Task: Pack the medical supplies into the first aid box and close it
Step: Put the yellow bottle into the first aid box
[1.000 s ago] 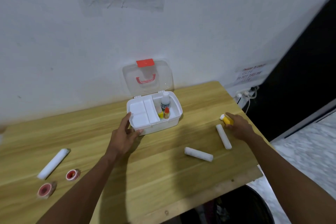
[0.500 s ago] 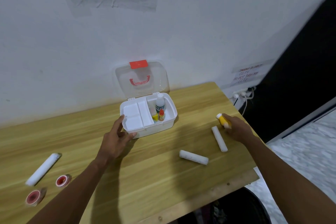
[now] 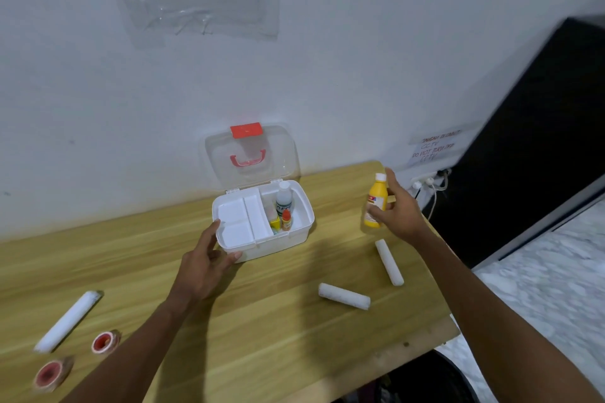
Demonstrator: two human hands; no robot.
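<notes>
Rt hand grasps the yellow plastic bottle w/ white cap upright, off the wooden table — just right of the white plastic first aid box, whose clear lid stands open. Lt hand — fingers straight, gripping nothing — touches the box's front-left corner.

The left hand and right hand are bare, as are both slim forearms.

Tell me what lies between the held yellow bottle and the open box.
Nothing; the head view shows only bare tabletop between the yellow bottle and the first aid box.
</notes>
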